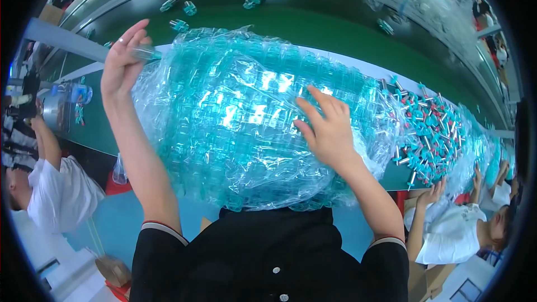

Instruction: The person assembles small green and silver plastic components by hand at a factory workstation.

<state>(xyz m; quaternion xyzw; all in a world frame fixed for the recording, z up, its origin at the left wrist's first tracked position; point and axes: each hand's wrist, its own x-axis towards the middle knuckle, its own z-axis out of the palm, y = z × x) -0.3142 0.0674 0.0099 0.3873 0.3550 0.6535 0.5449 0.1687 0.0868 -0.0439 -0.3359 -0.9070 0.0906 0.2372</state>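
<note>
In front of me lies a large clear plastic bag (pixel 251 151), packed with rows of teal translucent plastic pieces. My right hand (pixel 330 128) rests on the bag's top, right of its middle, fingers spread and holding nothing. Raised by the bag's far left end is my left hand (pixel 124 59), its fingers closed about a small clear cylindrical piece (pixel 146 53) with a teal end. That piece is blurred, and its exact kind does not show. The index finger of that hand stretches away from the others.
Several small teal-and-metal parts (pixel 253 0) sit on the green conveyor belt (pixel 313 22) beyond the bag. To the right is a heap of teal, red and metal parts (pixel 429 134). Co-workers sit at the right (pixel 456 229) and at the left (pixel 56 190).
</note>
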